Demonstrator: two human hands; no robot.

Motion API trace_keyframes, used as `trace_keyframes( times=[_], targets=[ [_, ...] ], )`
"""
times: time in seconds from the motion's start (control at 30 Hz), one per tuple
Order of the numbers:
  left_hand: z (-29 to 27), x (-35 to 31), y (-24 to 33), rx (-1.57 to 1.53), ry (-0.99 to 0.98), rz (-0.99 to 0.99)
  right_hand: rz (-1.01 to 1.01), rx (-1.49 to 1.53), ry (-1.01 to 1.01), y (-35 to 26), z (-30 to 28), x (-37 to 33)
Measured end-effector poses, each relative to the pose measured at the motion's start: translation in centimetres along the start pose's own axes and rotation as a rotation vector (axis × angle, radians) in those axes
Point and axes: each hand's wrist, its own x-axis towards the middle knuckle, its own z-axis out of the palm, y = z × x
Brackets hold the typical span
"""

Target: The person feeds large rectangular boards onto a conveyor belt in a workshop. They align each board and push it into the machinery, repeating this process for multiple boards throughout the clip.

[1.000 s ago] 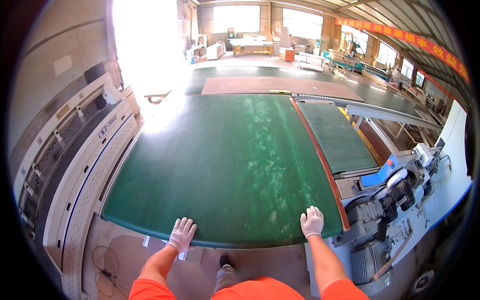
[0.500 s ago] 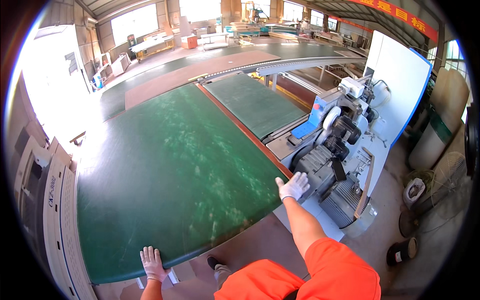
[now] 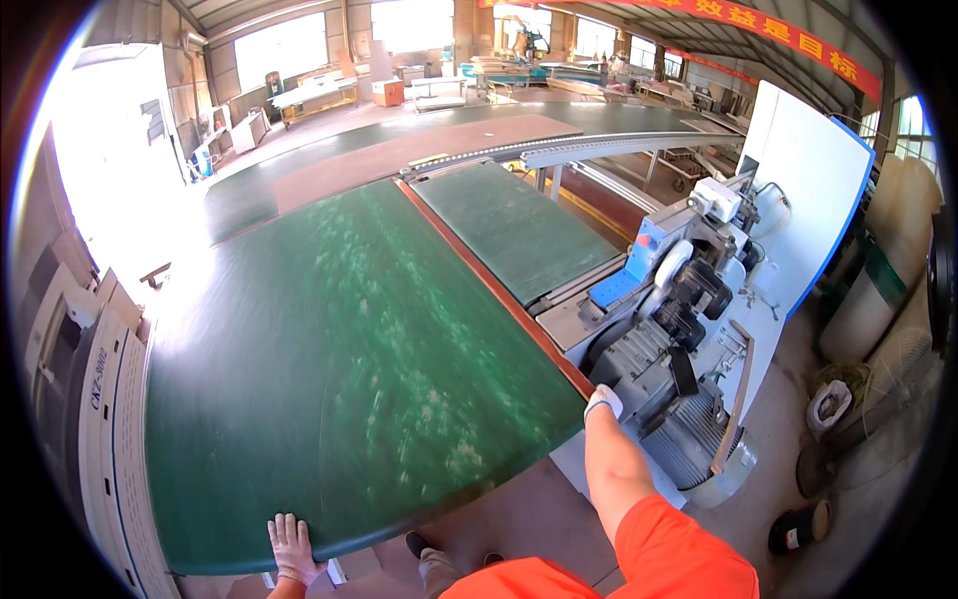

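My left hand [image 3: 291, 547], in a pale glove, lies with outstretched fingers on the near left edge of a wide green belt table [image 3: 299, 399]. A long narrow red-brown strip [image 3: 499, 288] runs along the right side of the belt. At its near end, my right hand [image 3: 603, 400], also gloved, is closed on the strip; some of its fingers are hidden. Just right of that hand is a grey motor assembly [image 3: 639, 364] on the machine.
A smaller green belt [image 3: 514, 230] lies beyond the strip. A blue control box [image 3: 639, 262] and a white cover panel [image 3: 808, 190] rise on the right. A brown board [image 3: 399, 160] rests on the far conveyor. A dark bucket [image 3: 798, 527] stands on the floor.
My right hand was open with spread fingers beside the motor; now it is closed at the strip's near end. My left hand still rests on the belt edge. The view has shifted slightly.
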Motion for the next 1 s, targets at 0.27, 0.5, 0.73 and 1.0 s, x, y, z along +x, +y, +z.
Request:
trace_keyframes(
  times=[0.27,0.5,0.73,1.0],
  targets=[
    [-0.5,0.4,-0.5,0.001,-0.013,0.030,-0.104,-0.207,0.093,0.3,0.3,0.3],
    [-2.6,-0.6,-0.6,0.083,-0.105,0.021,-0.125,-0.307,0.062,-0.5,-0.2,-0.3],
    [-1.1,-0.6,-1.9,-0.013,-0.093,0.039,-0.205,-0.361,0.022,-1.2,-1.4,-1.4],
    [-0.9,-0.9,-2.7,0.014,-0.050,0.057,-0.212,-0.368,0.034,-1.5,-1.7,-2.1]
  ],
)
